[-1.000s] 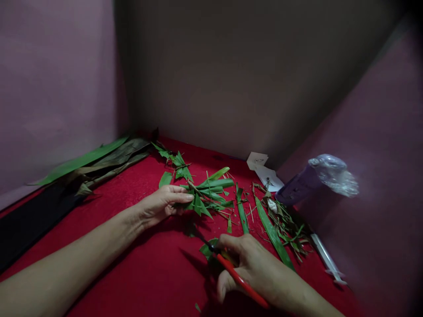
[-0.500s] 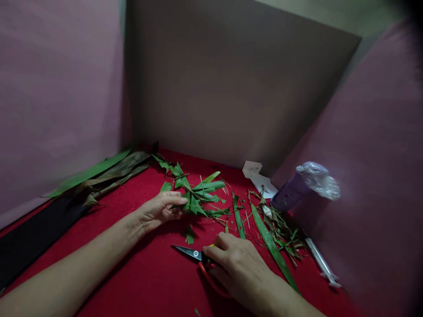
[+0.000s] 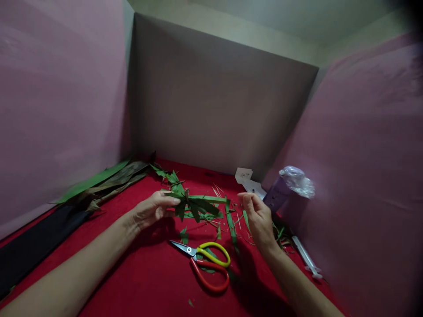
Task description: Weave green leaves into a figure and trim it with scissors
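Observation:
My left hand (image 3: 152, 208) is closed, pinching a bunch of green leaf pieces (image 3: 197, 206) between thumb and fingers, above the red cloth. The pieces fan out from a gathered point, and one long strip reaches right. My right hand (image 3: 257, 216) hovers to the right of that strip's end, apart from it. Its forefinger stretches left while the other fingers curl loosely, and nothing shows in it. Below the leaves lie scissors (image 3: 201, 260) with one yellow and one red handle loop, blades pointing left. A leaf scrap shows through the loops.
Leaf scraps and thin sticks litter the red cloth (image 3: 139, 281). At the left lie long green and dried leaves (image 3: 99, 182) beside a dark strip (image 3: 42, 242). A plastic-topped purple container (image 3: 278, 193), white papers (image 3: 253, 187) and a syringe (image 3: 306, 257) are at the right.
My right hand has let go of the scissors, which now lie on the cloth, and has risen to the right of the leaves. The leaf bunch has turned in my left hand.

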Available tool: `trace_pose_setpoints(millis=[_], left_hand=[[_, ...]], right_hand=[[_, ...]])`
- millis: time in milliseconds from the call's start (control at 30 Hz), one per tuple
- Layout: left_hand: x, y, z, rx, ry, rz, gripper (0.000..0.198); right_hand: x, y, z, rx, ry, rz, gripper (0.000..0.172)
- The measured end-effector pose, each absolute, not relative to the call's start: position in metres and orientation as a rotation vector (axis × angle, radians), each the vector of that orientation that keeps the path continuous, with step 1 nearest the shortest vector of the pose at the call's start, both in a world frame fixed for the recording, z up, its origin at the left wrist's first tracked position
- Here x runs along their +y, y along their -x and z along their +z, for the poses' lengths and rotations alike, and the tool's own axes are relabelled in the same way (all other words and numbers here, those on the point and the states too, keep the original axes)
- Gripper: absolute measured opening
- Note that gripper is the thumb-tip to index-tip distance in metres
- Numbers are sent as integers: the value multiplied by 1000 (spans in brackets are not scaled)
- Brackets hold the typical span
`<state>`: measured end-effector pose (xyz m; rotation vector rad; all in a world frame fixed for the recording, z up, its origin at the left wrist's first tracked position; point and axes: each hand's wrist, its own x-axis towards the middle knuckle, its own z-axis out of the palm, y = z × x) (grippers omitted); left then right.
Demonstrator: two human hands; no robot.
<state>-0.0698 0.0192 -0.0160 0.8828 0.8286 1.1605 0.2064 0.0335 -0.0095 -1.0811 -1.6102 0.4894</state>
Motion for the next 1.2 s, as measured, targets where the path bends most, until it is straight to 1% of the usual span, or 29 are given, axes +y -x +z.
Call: trace_pose_setpoints(millis=[67, 133, 233, 367, 567, 733, 867, 967, 1033, 1200], left_hand=[[19, 68, -14, 818, -973, 1123, 14], [18, 62, -12, 816, -1014, 1117, 13], [16, 51, -11, 819, -1022, 1144, 10], [11, 39, -11, 817, -1008, 1161, 11], [6, 33, -14, 808, -977, 1192, 13], [7, 35, -20, 715, -909, 1236, 25], [6, 33, -25, 807, -950, 1213, 20], [7, 30, -30, 916, -998, 1246, 23], [10, 29, -34, 965, -1019, 1271, 21], [13, 30, -37, 994, -1080, 1276, 17]], right_hand=[[39, -209, -3, -1691, 1033, 499, 38], [41, -206, 3, -1801, 1001, 577, 41], [39, -194, 7, -1912, 1008, 852, 44], [34, -178, 4, -1920, 1011, 1176, 39], [24, -164, -9, -1707, 926, 1455, 32], [21, -163, -16, -1464, 976, 1478, 33], [22, -167, -23, -1351, 967, 1476, 34], [24, -169, -30, -1324, 960, 1494, 36], [24, -170, -33, -1330, 945, 1519, 37], [22, -169, -36, -1330, 896, 1556, 33]])
